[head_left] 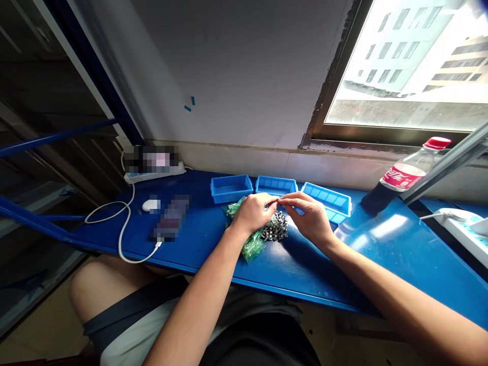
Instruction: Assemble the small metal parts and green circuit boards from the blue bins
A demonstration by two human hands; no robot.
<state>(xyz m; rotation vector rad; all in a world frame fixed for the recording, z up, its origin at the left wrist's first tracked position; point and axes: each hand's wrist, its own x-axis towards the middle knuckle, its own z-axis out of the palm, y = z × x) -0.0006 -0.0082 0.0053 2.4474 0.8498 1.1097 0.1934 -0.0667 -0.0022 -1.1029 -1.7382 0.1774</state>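
Over a heap of small dark metallic parts [275, 232], my left hand [252, 212] and my right hand [310, 217] meet fingertip to fingertip. Each is closed in a pinch. Whatever sits between the fingertips is too small to name. Green clear plastic bags [252, 248] lie beside the heap, partly covered by my left hand and wrist. Just beyond my hands stand three blue plastic bins: a left bin [231, 194], a middle bin [276, 185] and a right bin [330, 203]. Fingers hide part of the middle bin's front.
A cola bottle [400, 178] with a red cap leans at the right of the blue table [206, 249]. At left lie a blurred phone [171, 218], its white cable [121, 239] and a small white object [149, 205]. Power strips [463, 231] sit at both ends.
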